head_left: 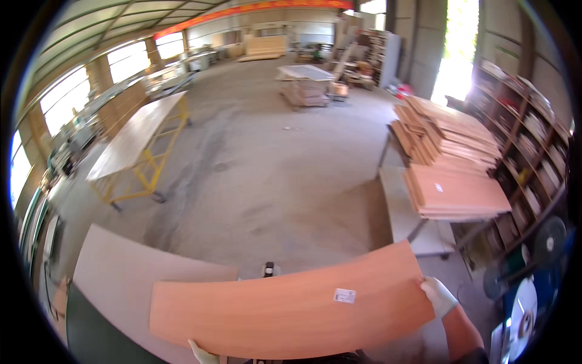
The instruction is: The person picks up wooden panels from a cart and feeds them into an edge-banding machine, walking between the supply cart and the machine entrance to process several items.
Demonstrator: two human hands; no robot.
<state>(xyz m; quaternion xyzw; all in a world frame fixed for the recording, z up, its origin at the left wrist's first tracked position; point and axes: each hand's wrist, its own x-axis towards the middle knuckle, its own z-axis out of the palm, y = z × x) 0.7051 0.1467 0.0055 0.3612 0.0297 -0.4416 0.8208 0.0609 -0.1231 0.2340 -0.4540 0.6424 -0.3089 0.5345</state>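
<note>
A long orange-tan wooden panel (248, 312) with a small white sticker (344, 295) spans the lower view. My gloved right hand (439, 295) is closed on its right end. At the bottom, my gloved left hand (202, 353) holds the near edge, only partly visible. The panel's left part lies over a pale grey board (115, 273), which rests on a dark green surface (91, 327). A small black fitting (269, 269) shows just beyond the panel's far edge.
Stacked panels (454, 194) stand on a metal-legged table at right, before wooden shelving (527, 148) and a machine with discs (522, 315). A yellow-framed trolley (145, 173) stands left on the concrete floor (273, 170). Another stacked trolley (305, 97) is farther back.
</note>
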